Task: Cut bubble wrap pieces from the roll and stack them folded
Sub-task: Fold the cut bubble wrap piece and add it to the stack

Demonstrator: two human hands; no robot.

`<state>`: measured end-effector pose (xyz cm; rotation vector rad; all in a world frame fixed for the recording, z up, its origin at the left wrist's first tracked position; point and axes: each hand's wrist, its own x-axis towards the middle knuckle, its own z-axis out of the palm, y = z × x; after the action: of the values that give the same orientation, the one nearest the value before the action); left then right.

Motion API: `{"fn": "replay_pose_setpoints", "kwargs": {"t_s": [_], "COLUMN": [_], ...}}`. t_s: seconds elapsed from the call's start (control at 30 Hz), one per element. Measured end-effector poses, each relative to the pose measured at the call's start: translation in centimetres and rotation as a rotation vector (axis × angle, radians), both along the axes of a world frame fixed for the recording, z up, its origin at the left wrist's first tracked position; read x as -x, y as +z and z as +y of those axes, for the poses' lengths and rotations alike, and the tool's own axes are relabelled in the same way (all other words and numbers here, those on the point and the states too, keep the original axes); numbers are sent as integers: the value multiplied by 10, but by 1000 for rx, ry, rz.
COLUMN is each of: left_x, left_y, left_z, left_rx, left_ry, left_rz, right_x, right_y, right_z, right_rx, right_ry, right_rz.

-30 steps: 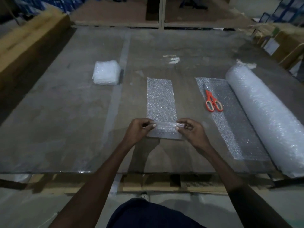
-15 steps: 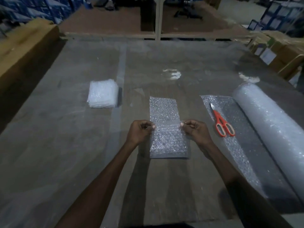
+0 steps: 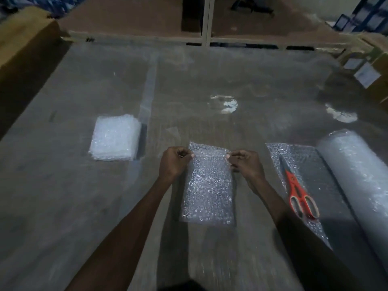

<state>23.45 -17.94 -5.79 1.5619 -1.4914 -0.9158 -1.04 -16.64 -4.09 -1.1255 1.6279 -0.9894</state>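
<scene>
Counting gives one cut bubble wrap piece at frame centre, one stack of folded pieces at left, one roll at right, one pair of orange scissors laid on the roll's unrolled sheet. Piece's doubled-over edge is pinched by left hand and right hand, fingers curled. Since half a second ago, that edge has been carried farther up, nearly onto the far edge. Two white scraps are noted on the table; cartons at upper right.
</scene>
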Motion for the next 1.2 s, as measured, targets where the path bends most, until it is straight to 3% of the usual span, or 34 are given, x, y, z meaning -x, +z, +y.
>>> {"fn": "replay_pose_setpoints", "kwargs": {"t_s": [0.13,0.37,0.5,0.63,0.8,1.07,1.2], "left_x": [1,6,7,10,9,1,-9], "left_y": [-8,-15,-14,-17,-31,-38,-39], "left_z": [-28,-42,-21,25,72,95,96], "left_rx": [4,33,166,281,402,250,205], "left_ry": [19,25,65,-54,-203,-331,-398], "left_rz": [-92,-265,-353,-361,-504,-731,-837], "right_x": [7,1,-6,-29,-61,-73,-65], "right_y": [-21,-23,-12,-5,-15,-55,-58], "right_z": [-29,-45,-28,18,71,101,108], "right_rx": [-20,-12,81,220,289,406,345], "right_ry": [7,-15,-61,79,247,386,466], "right_rz": [216,358,553,668,802,1009,1083]}}
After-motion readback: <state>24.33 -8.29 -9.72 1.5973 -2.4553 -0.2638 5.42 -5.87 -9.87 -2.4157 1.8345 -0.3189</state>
